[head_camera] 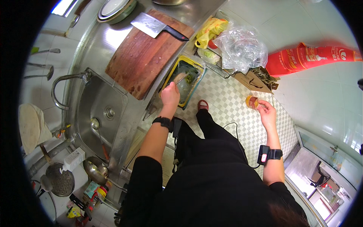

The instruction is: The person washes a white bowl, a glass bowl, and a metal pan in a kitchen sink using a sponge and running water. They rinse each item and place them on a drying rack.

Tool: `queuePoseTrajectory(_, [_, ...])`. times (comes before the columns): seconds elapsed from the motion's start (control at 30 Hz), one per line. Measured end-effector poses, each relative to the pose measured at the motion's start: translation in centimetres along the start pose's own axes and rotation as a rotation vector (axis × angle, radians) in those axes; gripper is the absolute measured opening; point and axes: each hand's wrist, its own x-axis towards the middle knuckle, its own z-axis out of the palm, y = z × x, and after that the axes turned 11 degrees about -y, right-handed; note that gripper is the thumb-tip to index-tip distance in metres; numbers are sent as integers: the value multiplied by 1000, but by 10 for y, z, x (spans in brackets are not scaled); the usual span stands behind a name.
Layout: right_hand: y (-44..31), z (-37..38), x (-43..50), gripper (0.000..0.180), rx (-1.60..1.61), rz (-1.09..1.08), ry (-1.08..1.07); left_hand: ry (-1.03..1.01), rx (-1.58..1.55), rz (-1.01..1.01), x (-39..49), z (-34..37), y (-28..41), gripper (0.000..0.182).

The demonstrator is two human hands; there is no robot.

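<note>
My left hand [170, 95] is closed on a small, brownish, elongated thing [179, 77], too small and blurred to name surely. It is held over a bin [202, 74] with a yellow and blue-green rim and a clear plastic liner. Green scraps [188, 78] lie inside the bin. Out to the right, my right hand [267, 112] grips a small jar [251, 102] between thumb and fingers. The jar is tilted sideways, with golden colour and a reddish label showing. The checkered floor is below it.
A wooden cutting board [150, 54] bears a cleaver [154, 27] on the steel counter. Left of it is a sink [96, 124] with a ladle [95, 123]. A clear plastic bag [241, 48], a cardboard box [252, 81] and a red bag [306, 58] stand along the right wall.
</note>
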Motion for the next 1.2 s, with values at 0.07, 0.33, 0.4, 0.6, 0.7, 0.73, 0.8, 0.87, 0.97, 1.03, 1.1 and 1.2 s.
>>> queuePoseTrajectory(0.07, [8,-14,-6,22,-14,30,33,-85,175,114,8,20,-5,17])
queuePoseTrajectory(0.33, [24,-34,-7,22,-7,61,29,-209,305,56,13,26,-8,21])
queuePoseTrajectory(0.4, [23,-30,1,22,14,57,1,-242,290,40,13,24,-3,23])
queuePoseTrajectory(0.6, [11,-17,21,21,25,11,-72,-297,93,-226,5,26,-5,29])
queuePoseTrajectory(0.7, [10,-15,23,21,-2,25,-103,-242,-158,-320,-4,31,-12,30])
queuePoseTrajectory(0.73, [10,-15,23,21,-7,26,-113,-207,-250,-347,-8,33,-14,29])
queuePoseTrajectory(0.8, [12,-15,24,21,-20,7,-119,-222,-112,-285,-17,38,-14,28])
queuePoseTrajectory(0.87, [14,-15,25,21,-20,-5,-128,-354,58,-141,-26,42,-11,28])
queuePoseTrajectory(0.97, [16,-16,30,20,-9,-27,-141,-334,84,-202,-35,45,-5,31])
queuePoseTrajectory(1.03, [16,-15,33,21,17,-52,-148,-265,-27,-283,-39,44,-3,30])
queuePoseTrajectory(1.1, [14,-13,37,22,-28,-35,-178,-198,-82,-231,-42,40,-2,30])
queuePoseTrajectory(1.2, [5,-5,45,22,-81,-40,-230,-168,-253,-399,-46,26,-3,31])
